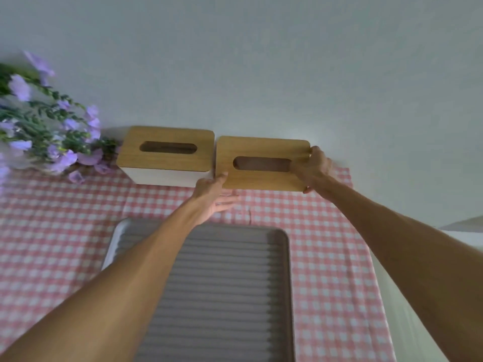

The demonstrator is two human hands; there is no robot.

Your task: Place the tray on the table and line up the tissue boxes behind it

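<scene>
A grey ribbed tray [230, 283] lies flat on the pink checked tablecloth [65, 218] in front of me. Behind it, against the wall, two white tissue boxes with wooden slotted lids stand side by side. The left tissue box [167, 152] stands free. The right tissue box [261, 165] is held between both hands: my left hand [213, 195] presses its near left corner with fingers spread under the edge, and my right hand [313, 168] grips its right end. The right box sits slightly nearer to me than the left one.
A bunch of purple flowers with green leaves [44, 126] lies at the back left, close to the left box. The pale wall [261, 74] rises right behind the boxes. The cloth ends at the right, where the white table edge [407, 322] shows.
</scene>
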